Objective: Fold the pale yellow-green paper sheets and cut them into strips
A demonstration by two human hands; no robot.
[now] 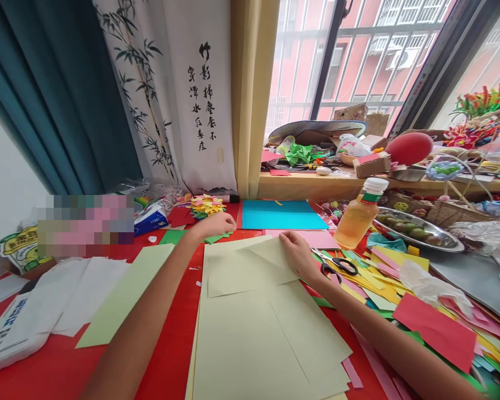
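Note:
My right hand (296, 251) pinches the upper right corner of a pale yellow-green paper piece (245, 272), which lies over a stack of larger sheets of the same colour (250, 344). My left hand (219, 224) is raised near the stack's upper left corner, its fingers curled together; whether anything is between them is too small to make out. Behind it sits a pile of small yellow, pink and green paper pieces (207, 205). Black-handled scissors (344, 266) lie just right of my right hand.
A bottle of amber liquid (358, 216) stands at the right, before a metal tray (420, 236). Coloured paper scraps (383, 278) and a red sheet (435, 330) cover the right side. A blue sheet (282, 215) lies at the back, a white packet (20, 328) at the left.

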